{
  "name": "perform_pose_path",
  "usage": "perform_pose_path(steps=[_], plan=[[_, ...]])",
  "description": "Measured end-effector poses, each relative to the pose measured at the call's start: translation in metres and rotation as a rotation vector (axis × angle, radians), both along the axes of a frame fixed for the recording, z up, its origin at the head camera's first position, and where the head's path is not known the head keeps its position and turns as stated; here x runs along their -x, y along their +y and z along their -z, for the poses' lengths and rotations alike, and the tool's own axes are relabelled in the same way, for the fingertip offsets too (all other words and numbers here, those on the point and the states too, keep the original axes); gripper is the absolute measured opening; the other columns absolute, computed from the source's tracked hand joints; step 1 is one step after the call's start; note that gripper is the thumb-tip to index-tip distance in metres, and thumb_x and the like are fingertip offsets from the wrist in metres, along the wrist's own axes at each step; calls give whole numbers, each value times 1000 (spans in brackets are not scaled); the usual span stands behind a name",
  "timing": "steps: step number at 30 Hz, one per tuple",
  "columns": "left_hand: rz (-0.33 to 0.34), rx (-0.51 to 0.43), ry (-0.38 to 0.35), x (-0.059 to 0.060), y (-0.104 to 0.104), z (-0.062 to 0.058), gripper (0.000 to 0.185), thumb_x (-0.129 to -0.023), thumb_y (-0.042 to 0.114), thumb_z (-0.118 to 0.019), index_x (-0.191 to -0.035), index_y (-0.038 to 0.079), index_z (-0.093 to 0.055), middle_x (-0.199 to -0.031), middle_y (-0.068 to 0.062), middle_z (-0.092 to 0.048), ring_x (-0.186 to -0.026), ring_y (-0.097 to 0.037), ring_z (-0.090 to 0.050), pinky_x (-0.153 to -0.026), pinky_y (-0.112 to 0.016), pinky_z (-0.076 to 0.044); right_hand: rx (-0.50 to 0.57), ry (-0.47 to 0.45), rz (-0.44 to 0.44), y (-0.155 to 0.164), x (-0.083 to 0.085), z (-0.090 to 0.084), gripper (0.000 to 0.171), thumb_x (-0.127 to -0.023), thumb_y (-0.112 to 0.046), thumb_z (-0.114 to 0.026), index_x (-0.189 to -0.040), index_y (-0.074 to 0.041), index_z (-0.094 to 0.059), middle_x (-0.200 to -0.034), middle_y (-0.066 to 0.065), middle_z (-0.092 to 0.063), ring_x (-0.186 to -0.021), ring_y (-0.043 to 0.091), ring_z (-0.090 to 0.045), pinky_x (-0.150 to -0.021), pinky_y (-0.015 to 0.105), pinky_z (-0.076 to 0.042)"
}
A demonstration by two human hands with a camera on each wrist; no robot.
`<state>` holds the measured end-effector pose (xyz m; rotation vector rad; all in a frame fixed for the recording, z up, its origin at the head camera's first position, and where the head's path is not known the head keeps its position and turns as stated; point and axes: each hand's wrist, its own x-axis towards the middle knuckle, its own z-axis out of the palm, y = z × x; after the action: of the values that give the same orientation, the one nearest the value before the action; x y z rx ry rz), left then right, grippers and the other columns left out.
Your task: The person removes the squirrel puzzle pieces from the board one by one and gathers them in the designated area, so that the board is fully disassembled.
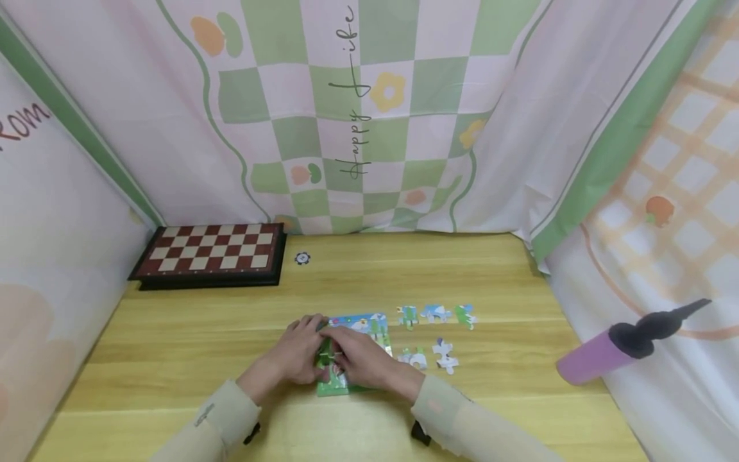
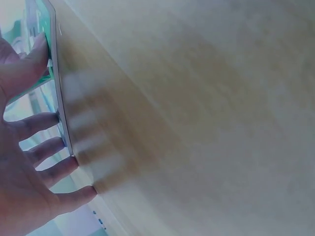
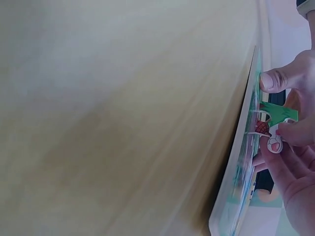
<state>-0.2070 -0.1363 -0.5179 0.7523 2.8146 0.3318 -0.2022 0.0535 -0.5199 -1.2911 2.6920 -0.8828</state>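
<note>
A jigsaw puzzle in a shallow tray lies on the table under both hands. My left hand rests at its left side; in the left wrist view the fingers extend along the tray's edge and the thumb lies on its face. My right hand is over the puzzle's middle. Its thumb and index finger pinch a small jigsaw piece, green with a pink-and-white print, tilted up from the tray. In the head view the hands cover much of the picture.
Loose jigsaw pieces lie right of the tray, among them a blue one and a white one. A chessboard box stands at the back left, a poker chip beside it. A purple pump is at the right edge.
</note>
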Motion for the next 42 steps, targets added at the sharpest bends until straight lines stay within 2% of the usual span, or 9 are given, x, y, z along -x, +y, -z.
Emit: perform_pose_path(steps=[5, 15, 21, 26, 32, 35, 39, 42], plan=[[-2, -7, -11, 0, 0, -2, 84, -70, 45, -81, -140, 16, -46, -150, -11, -39, -138, -37, -37, -113, -64, -33, 6, 20, -12, 1, 0, 0, 54, -88, 4, -57, -140, -5, -44, -92, -2, -61, -78, 2, -51, -74, 10, -49], [3, -37, -14, -3, 0, 1, 74, -68, 40, -83, -133, 26, -50, -149, -11, -39, -138, -38, -37, -113, -65, -33, 44, 125, -70, 3, -5, 5, 54, -88, 1, -61, -139, -8, -44, -92, -2, -63, -78, 3, -54, -73, 6, -47], [7, -27, -9, -2, 1, 0, 72, -69, 42, -83, -131, 24, -51, -148, -11, -38, -137, -38, -37, -113, -65, -33, 24, 119, -73, 4, -5, 2, 55, -87, 3, -60, -139, -9, -45, -99, 1, -68, -74, 0, -53, -70, 3, -45], [11, -22, -17, -1, 2, -2, 73, -69, 43, -82, -131, 24, -50, -148, -11, -38, -138, -38, -37, -113, -65, -33, 27, 112, -77, 4, -3, 1, 55, -86, 5, -59, -138, -8, -46, -93, -1, -67, -68, -4, -48, -64, 0, -41], [14, -10, -19, -2, 1, -2, 69, -70, 45, -82, -127, 23, -49, -147, -11, -37, -138, -39, -36, -112, -66, -34, -4, 123, -82, 3, -5, 0, 60, -82, 7, -62, -138, -9, -46, -89, -2, -67, -68, -3, -52, -65, 1, -42], [12, -6, -23, -2, 1, -2, 69, -70, 46, -81, -127, 23, -49, -148, -11, -37, -138, -39, -36, -112, -66, -34, -31, 107, -80, 3, -6, -1, 63, -80, 7, -62, -139, -9, -45, -86, -2, -67, -67, -4, -52, -64, 1, -43], [6, 5, -20, -1, 2, -2, 81, -70, 45, -81, -137, 17, -46, -148, -12, -38, -138, -38, -37, -112, -65, -34, -44, 39, -52, 1, -6, -4, 59, -86, 5, -56, -142, -5, -40, -88, -2, -63, -67, -5, -48, -63, 3, -44], [16, 25, -12, -1, 3, 0, 85, -72, 44, -79, -142, 12, -43, -149, -12, -38, -138, -38, -37, -112, -65, -34, -90, -23, -29, -1, -4, -6, 61, -88, 3, -55, -145, -4, -35, -93, 0, -64, -70, -3, -50, -66, 6, -47]])
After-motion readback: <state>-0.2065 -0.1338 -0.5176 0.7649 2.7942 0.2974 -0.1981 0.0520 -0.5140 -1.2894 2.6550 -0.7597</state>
